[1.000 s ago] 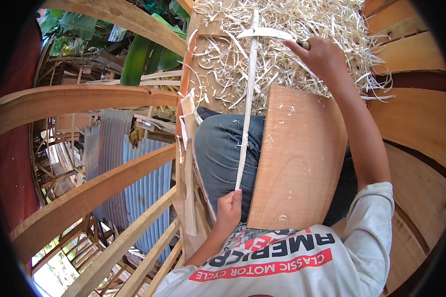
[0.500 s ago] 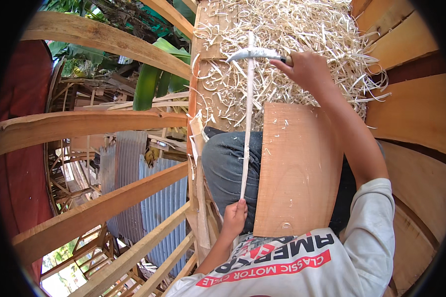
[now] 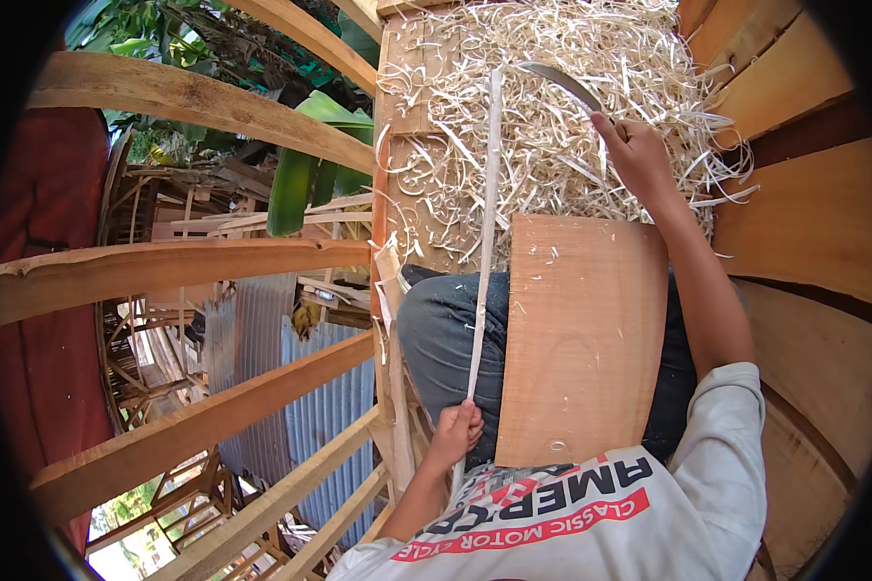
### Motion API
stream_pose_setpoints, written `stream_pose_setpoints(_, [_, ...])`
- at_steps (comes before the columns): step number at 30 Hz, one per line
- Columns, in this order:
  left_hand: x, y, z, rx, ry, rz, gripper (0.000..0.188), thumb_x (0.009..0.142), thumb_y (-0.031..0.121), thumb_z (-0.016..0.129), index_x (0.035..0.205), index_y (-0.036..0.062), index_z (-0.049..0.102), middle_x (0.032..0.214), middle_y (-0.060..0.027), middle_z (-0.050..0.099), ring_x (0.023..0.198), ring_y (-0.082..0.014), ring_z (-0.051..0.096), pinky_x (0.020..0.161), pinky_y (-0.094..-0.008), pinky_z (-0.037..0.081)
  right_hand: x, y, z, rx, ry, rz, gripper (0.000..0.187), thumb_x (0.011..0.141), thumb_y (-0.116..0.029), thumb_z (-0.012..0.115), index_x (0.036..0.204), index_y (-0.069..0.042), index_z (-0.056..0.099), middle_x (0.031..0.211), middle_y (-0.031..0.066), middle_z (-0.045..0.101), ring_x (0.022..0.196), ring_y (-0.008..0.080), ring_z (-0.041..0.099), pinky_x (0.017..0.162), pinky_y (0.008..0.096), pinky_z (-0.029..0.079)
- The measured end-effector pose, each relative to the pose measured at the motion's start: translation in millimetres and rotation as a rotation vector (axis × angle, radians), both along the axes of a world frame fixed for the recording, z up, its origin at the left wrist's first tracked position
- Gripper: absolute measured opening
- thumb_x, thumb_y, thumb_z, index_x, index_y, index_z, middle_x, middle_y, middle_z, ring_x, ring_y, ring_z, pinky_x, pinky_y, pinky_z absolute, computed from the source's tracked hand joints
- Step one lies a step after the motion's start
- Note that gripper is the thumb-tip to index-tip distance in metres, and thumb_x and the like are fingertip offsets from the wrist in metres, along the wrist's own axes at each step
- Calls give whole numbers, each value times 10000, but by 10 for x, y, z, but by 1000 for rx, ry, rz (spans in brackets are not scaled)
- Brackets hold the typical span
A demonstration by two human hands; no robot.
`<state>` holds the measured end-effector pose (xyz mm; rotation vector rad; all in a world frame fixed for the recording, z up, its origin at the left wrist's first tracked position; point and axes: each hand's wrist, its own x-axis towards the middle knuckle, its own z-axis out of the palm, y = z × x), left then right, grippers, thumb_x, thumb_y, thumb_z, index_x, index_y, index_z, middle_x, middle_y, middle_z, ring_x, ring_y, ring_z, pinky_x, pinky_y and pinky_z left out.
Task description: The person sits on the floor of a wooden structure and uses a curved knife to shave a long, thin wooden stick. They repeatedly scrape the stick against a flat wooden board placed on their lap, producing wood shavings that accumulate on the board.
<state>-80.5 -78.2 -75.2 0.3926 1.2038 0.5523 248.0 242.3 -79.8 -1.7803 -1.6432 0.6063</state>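
**Pale wooden strip (image 3: pixel 487 194) gripped at one end, curved knife (image 3: pixel 564 83) held at the other**

A seated person clamped the slender wooden strip in the left hand (image 3: pixel 455 431) just beside the left edge of a flat wooden board (image 3: pixel 583 339), toward its near end. The fingers were closed around the strip, with the thumb pressed along it. From that fist the strip ran up the board's left side, over the blue jeans (image 3: pixel 446 324), and reached well past the board's far edge, its upper end free of any fingers.

Beyond the board's far right corner, the right hand (image 3: pixel 638 160) was closed around the knife's handle, which the fingers mostly hid, with the thumb stretched toward the blade. The curved blade stood apart from the strip, its point near the strip's upper end, far beyond the board.

Curled wood shavings (image 3: pixel 572 126) were heaped past the board's far edge, and a few flecks lay on its face. A white printed T-shirt (image 3: pixel 562 513) met the board's near end. Left of the board, timber rails (image 3: pixel 184 275) crossed in front of corrugated metal sheets (image 3: pixel 329 382); wide planks (image 3: pixel 804 232) rose to its right.
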Motion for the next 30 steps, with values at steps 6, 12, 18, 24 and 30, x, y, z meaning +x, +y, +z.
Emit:
stream_pose_setpoints(6, [-111, 73, 61, -94, -145, 1, 484, 983, 463, 345, 635, 127, 324, 501, 53, 240, 407, -54, 214, 368, -218, 167, -433, -422, 262, 224, -187, 554, 638, 803, -633, 554, 527, -58, 519, 459, 84, 506, 403, 215, 494, 419, 324, 403])
stream_pose_setpoints(12, [-161, 112, 81, -171, -207, -38, 520, 967, 529, 313, 620, 144, 273, 508, 58, 222, 415, -55, 185, 368, -216, 139, -581, -178, 130, 35, -360, 346, 649, 772, -672, 551, 548, -64, 572, 523, 112, 557, 478, 255, 577, 473, 375, 460])
stream_pose_setpoints(18, [-209, 141, 73, -251, -283, -41, 521, 964, 540, 307, 617, 153, 270, 510, 63, 219, 410, -51, 174, 364, -215, 125, -486, 136, -44, -12, -473, 204, 773, 769, -774, 420, 523, -61, 588, 487, 74, 547, 459, 215, 578, 441, 355, 457])
stream_pose_setpoints(24, [-242, 106, 12, -241, -388, -17, 498, 964, 524, 332, 636, 152, 289, 510, 68, 215, 408, -43, 168, 356, -211, 124, -508, 205, -67, -190, -490, 122, 775, 764, -812, 364, 516, -100, 544, 472, 24, 513, 446, 136, 546, 406, 270, 400])
stream_pose_setpoints(30, [-270, 176, 93, -285, -411, -35, 505, 958, 533, 337, 619, 162, 288, 497, 75, 212, 400, -39, 166, 350, -208, 126, -383, 187, -14, -97, -566, 87, 775, 753, -815, 386, 478, -99, 498, 466, 7, 474, 441, 116, 494, 413, 261, 343])
